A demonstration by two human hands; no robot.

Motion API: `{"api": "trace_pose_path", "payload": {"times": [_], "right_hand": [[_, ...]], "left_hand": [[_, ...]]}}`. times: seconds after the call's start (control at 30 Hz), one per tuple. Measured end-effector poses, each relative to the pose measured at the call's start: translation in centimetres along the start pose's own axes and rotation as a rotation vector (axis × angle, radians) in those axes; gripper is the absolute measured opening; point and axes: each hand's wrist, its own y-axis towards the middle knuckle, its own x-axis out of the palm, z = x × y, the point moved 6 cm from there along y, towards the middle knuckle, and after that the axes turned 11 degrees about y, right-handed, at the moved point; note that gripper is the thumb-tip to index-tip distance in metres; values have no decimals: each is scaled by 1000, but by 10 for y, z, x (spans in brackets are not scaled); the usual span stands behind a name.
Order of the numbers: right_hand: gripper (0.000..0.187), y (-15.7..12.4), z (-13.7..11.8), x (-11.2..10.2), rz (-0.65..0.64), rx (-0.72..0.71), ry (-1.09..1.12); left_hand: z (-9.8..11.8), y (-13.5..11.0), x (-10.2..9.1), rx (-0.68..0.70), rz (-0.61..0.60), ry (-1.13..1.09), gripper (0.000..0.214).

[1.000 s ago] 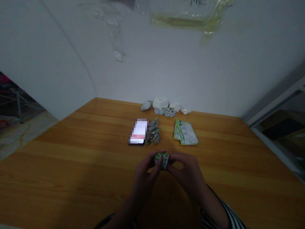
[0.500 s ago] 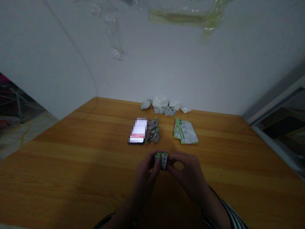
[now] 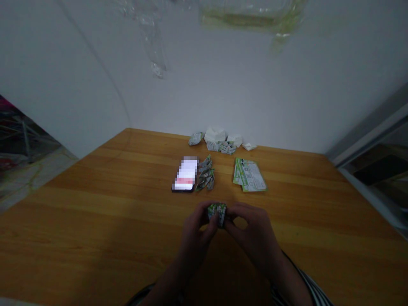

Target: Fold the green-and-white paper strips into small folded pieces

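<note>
Between my two hands, a small folded piece of green-and-white printed paper [image 3: 221, 209] is held just above the wooden table [image 3: 127, 238]. My left hand [image 3: 196, 229] pinches its left side, thumb in front. On the right edge, the thumb and fingers of my right hand [image 3: 251, 223] are closed on the same paper. Beyond my hands lie crumpled, folded pieces of similar paper [image 3: 206, 178], right beside a phone [image 3: 185, 175] with a lit, pixelated screen. Flat printed green-and-white sheets [image 3: 252, 176] overlap one another farther to the right.
Along the back of the table, white crumpled tissues [image 3: 215, 135] and folded printed papers [image 3: 227, 147] sit near the wall [image 3: 223, 85]. A grey-white crumpled piece [image 3: 195, 138] is at their left. Strips of tape [image 3: 242, 19] cling to the wall.
The folded paper is turned slightly, and my left thumb has shifted a little on it. Both hands keep nearly the same place; the things on the table stay put.
</note>
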Motion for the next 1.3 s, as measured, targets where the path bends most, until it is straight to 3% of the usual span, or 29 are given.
{"api": "trace_pose_path", "payload": {"times": [1.3], "right_hand": [[13, -3, -3, 2, -24, -9, -24]], "left_hand": [[-1, -1, -1, 16, -5, -14, 17]]}}
